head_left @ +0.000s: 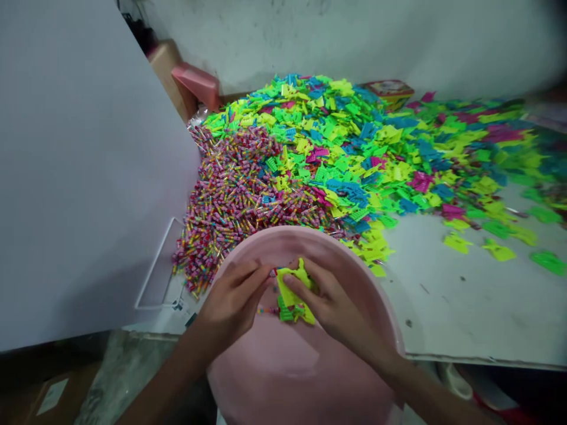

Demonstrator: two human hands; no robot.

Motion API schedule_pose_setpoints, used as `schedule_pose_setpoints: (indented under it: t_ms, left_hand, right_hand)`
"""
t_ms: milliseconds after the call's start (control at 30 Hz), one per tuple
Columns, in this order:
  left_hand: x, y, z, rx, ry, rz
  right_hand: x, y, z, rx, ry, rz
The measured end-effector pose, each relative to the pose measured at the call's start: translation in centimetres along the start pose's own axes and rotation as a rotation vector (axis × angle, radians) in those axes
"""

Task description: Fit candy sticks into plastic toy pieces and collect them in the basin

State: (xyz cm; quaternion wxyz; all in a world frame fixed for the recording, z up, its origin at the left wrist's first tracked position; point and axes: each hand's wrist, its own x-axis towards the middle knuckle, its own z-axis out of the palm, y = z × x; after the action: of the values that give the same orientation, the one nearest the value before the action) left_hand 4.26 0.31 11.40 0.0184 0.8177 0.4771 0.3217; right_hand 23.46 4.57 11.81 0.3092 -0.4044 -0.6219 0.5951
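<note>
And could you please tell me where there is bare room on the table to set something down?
The widest bare patch of the table lies right of the pink basin, in front of the scattered plastic pieces. It is crowded behind and left of the basin with small tubes, and farther back with a bright heap.

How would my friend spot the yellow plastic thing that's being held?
Start at the big pink tub. Over it, find the right hand. Its thumb lies across the yellow piece, while the green piece showing just below has no thumb on it.
</note>
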Motion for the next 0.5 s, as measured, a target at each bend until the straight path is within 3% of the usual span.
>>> schedule_pose_setpoints:
  t_ms: [100, 167, 333, 500]
  left_hand:
    - [0.0, 0.8, 0.4, 0.293, -0.06, -0.014]
    - [0.0, 1.6, 0.7, 0.377, -0.084, -0.069]
    - [-0.1, 2.4, 1.0, 0.261, -0.14, -0.136]
    - [-0.3, 2.5, 1.2, 0.177, -0.114, -0.135]
  right_hand:
    - [0.3, 0.4, 0.3, 0.037, 0.06, 0.037]
    - [0.2, 0.4, 0.4, 0.042, 0.061, 0.069]
    - [-0.4, 0.3, 0.5, 0.034, 0.07, 0.089]
    - [-0.9, 0.4, 0.6, 0.006, 0.162, 0.106]
